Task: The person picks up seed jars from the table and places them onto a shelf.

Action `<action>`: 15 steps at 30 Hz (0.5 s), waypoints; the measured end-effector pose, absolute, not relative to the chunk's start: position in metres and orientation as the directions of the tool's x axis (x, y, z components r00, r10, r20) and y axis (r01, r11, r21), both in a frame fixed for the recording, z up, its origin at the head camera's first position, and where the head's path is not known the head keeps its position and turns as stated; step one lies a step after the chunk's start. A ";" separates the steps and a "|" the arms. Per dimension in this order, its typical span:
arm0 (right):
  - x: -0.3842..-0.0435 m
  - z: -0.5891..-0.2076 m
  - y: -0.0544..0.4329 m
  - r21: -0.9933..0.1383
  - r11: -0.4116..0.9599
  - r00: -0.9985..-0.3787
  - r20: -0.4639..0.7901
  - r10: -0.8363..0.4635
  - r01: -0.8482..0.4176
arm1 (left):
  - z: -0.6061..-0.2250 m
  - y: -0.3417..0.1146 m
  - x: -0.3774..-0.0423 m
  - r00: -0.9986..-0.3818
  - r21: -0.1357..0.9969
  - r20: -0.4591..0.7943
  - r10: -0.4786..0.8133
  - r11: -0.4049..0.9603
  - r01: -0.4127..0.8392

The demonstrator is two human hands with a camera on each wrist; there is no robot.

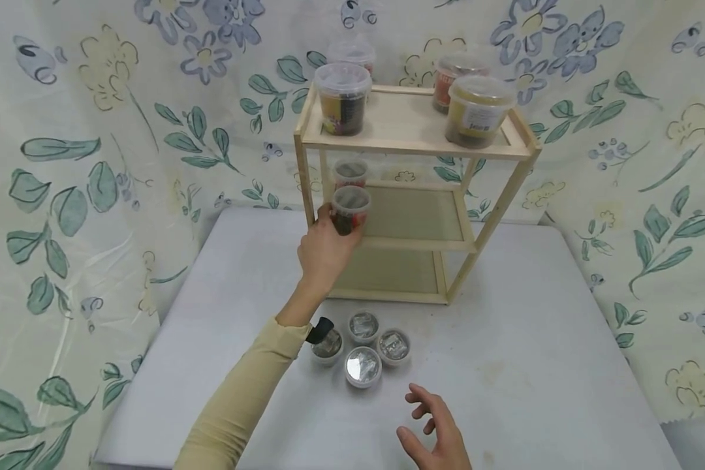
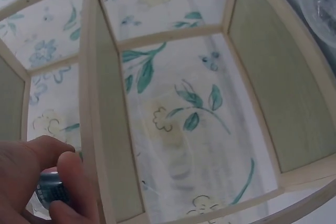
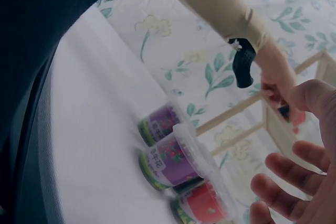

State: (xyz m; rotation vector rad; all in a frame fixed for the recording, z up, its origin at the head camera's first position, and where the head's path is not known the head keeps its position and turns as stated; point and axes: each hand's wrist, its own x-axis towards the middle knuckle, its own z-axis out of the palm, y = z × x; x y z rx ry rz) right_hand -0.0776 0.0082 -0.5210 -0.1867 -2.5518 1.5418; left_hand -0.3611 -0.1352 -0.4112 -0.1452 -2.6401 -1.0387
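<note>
My left hand [image 1: 324, 251] grips a small clear-lidded plastic tub [image 1: 351, 201] at the left end of the wooden rack's middle shelf [image 1: 411, 212]. Dark and red patches show on its side, and a second tub [image 1: 350, 172] stands just behind it. In the left wrist view, fingers and thumb curl round the dark-sided tub [image 2: 51, 188], partly covering it. My right hand [image 1: 439, 431] hovers over the front of the table, holding nothing, its fingers spread and slightly bent. Beyond it stand several lidded tubs [image 1: 363, 367], with purple and red labels visible in the right wrist view.
On the rack's top shelf [image 1: 405, 124] stand several more tubs, among them a yellow-labelled one [image 1: 478, 114] at the right. The bottom shelf [image 1: 388, 271] sits low over the white table [image 1: 534, 339]. A floral curtain [image 1: 123, 98] hangs behind.
</note>
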 end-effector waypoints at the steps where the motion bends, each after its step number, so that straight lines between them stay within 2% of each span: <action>1: -0.078 -0.521 0.008 -0.887 0.461 -0.981 0.063 0.183 0.029 | -0.412 -0.134 -0.361 -0.947 0.648 0.322 -0.021 0.734 0.204; 9: -0.078 -0.524 0.008 -0.892 0.452 -0.980 0.079 0.183 0.012 | -0.416 -0.133 -0.362 -0.922 0.629 0.385 -0.034 0.741 0.235; 15: -0.077 -0.527 0.008 -0.893 0.450 -0.981 0.071 0.181 0.018 | -0.421 -0.133 -0.355 -0.935 0.636 0.354 -0.034 0.741 0.214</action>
